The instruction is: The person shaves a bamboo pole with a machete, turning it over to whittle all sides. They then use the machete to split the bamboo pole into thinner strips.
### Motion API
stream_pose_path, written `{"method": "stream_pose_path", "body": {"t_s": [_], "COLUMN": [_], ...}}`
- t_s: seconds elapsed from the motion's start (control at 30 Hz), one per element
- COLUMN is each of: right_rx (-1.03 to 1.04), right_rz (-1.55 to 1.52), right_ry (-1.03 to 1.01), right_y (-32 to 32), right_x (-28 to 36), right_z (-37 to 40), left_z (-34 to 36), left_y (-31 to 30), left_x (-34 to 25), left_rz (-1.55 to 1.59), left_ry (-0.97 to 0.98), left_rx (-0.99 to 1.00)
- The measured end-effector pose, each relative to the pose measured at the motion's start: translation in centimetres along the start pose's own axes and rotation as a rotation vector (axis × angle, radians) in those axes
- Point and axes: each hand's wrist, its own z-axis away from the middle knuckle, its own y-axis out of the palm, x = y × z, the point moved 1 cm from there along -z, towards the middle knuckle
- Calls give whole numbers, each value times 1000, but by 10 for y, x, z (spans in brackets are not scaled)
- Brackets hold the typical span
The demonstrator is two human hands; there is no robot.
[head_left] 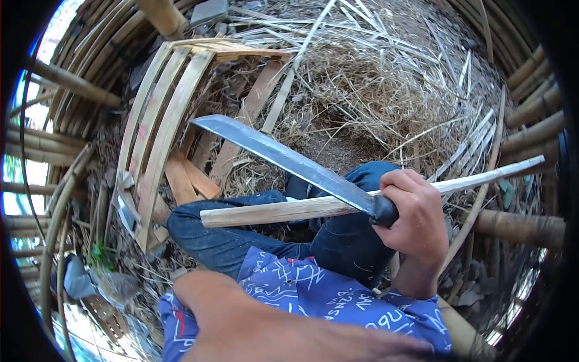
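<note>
My right hand (411, 208) is closed round the dark handle of a machete (280, 160), whose long blade points up and to the left. Behind the fist and the base of the blade runs a pale, peeled wooden stick (277, 212). Its thick end lies over my bent leg (211, 238) in this view, and the thin end reaches out to the right. Close to the camera, my left hand (313, 341) stretches across the bottom, over my blue printed shirt (289, 280). Its fingers point right, blurred and partly cut off by the frame, with nothing seen in them.
A slatted wooden crate (172, 120) stands tilted at the left, with loose boards (192, 180) beside it. Dry straw (362, 96) and thin split strips (476, 151) cover the ground ahead. Bamboo poles (522, 232) wall in both sides. A stone block (209, 12) lies at the back.
</note>
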Motion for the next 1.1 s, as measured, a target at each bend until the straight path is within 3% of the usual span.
{"method": "stream_pose_path", "body": {"t_s": [0.2, 0.47, 0.63, 0.7, 0.83, 1.03, 1.1], "right_rx": [-56, -36, -39, -32, -76, -77, -74], "right_rz": [-16, -14, -43, -35, -67, -81, -79], "right_ry": [18, 24, 41, 35, 59, 67, 62], "right_y": [-2, -2, -3, -5, -1, 0, 1], "right_x": [-4, -5, -7, -8, -7, -6, -7], "right_z": [4, 1, 3, 2, 3, 1, 1], "left_z": [-23, -25, -36, -42, -34, -24, -22], "left_y": [-9, -6, -20, -43, -84, -116, -121], "left_x": [6, 5, -2, -12, -21, -42, -46], "left_rz": [30, 120, 14, -180, -461, -369, -414], "left_ry": [-128, -110, -177, -299, -535, -455, -317], "left_rx": [71, 40, 71, 5, -408, -358, -327]}}
